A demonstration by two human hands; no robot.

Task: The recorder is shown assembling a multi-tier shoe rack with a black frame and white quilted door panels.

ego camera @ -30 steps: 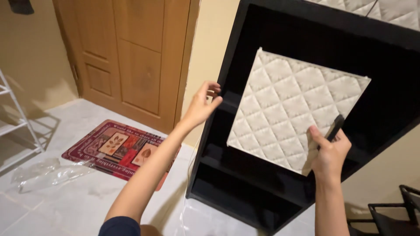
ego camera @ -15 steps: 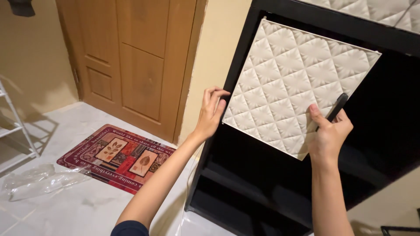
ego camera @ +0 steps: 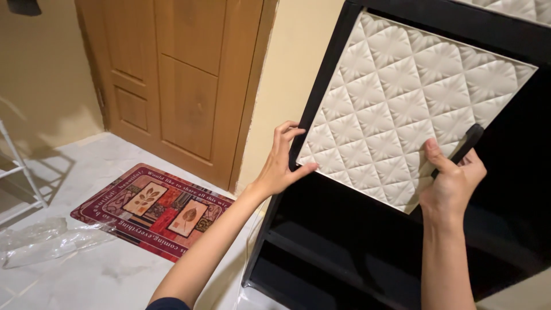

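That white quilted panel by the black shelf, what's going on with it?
A person holds a white embossed panel against the top compartment of a black shelf unit. The left hand grips its lower left corner; the right hand holds the lower right edge along with a slim black tool. A red doormat lies before the wooden door.

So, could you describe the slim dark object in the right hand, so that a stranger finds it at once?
Start at the black shelf unit by the wooden door. Both hands hold a white quilted panel against it. At its lower right edge, the right hand also grips a short black stick-like tool, the only dark thing crossing the pale panel.
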